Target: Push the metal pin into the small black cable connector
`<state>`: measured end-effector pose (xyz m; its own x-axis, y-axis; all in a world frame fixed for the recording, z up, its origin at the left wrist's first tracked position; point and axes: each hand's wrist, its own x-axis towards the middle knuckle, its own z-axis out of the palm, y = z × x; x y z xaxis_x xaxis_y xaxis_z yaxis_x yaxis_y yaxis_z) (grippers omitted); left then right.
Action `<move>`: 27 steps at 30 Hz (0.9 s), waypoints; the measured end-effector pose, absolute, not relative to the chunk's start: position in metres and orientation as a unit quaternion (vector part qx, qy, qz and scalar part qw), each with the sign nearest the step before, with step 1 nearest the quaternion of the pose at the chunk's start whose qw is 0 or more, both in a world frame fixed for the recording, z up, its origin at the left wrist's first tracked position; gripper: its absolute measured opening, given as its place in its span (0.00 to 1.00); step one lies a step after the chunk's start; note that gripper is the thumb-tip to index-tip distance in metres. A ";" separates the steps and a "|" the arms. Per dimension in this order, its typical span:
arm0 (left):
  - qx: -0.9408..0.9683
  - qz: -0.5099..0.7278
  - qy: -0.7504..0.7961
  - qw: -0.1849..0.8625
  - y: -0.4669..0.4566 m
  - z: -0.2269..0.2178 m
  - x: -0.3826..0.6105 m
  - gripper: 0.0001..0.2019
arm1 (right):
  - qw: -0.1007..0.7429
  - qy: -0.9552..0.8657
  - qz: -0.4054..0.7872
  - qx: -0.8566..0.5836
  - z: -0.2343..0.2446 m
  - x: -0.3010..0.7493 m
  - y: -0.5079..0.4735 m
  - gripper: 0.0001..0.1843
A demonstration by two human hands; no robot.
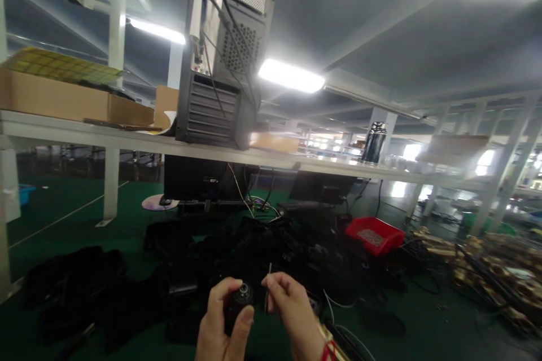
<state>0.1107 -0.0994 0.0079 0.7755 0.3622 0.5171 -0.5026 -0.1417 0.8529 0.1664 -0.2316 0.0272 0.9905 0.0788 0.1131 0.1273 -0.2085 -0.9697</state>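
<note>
From the head camera we see our left hand (224,324) low in the middle of the frame, closed around a small black cylinder (237,306) with a shiny metal socket at its top end. The thumb lies across the lower front of it and the fingers wrap behind. Just beside it, our right hand (292,310) pinches a thin metal pin (268,287) between thumb and forefinger, held nearly upright, its lower end close to the cylinder's top but apart from it as far as we can tell. A red band (327,351) sits on that wrist.

We judge the cylinder to be hard, stiff and fairly light, with a smooth shell that could turn in the palm, so a full wrap around its body, clear of the metal end, seems the sound hold. The pin looks slender and easy to bend or drop; it is best taken near its middle with the fingertips.

Behind the hands a heap of black parts and cables (262,254) covers the green table (68,237). A red tray (375,235) lies to the right, and a computer case (224,67) stands on the white shelf (127,138) above, with a cardboard box (63,101) on its left.
</note>
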 end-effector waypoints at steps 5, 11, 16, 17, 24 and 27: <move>0.662 0.298 -0.071 0.684 -0.086 0.014 0.113 0.18 | 0.454 -0.004 0.062 -0.889 -0.045 0.182 -0.238 0.12; 0.649 0.296 -0.051 0.699 -0.083 0.018 0.116 0.17 | 0.494 0.032 0.011 -0.869 -0.059 0.195 -0.246 0.09; 0.664 0.292 -0.071 0.685 -0.082 0.012 0.117 0.18 | 0.658 -0.003 0.017 -0.753 -0.013 0.188 -0.247 0.26; 0.667 0.291 -0.073 0.682 -0.083 0.011 0.117 0.19 | 0.706 -0.018 0.018 -0.707 0.003 0.183 -0.244 0.27; 0.664 0.285 -0.045 0.690 -0.092 0.017 0.112 0.21 | 0.896 -0.109 0.009 -0.431 0.096 0.142 -0.218 0.16; 0.664 0.288 -0.050 0.688 -0.093 0.017 0.113 0.22 | 0.823 -0.142 -0.066 -0.545 0.107 0.133 -0.208 0.20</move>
<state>0.1131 -0.0933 0.0174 0.8295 0.3296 0.4509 -0.4624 -0.0476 0.8854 0.1326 -0.2079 0.1068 0.9509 0.0460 0.3060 0.2638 0.3966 -0.8793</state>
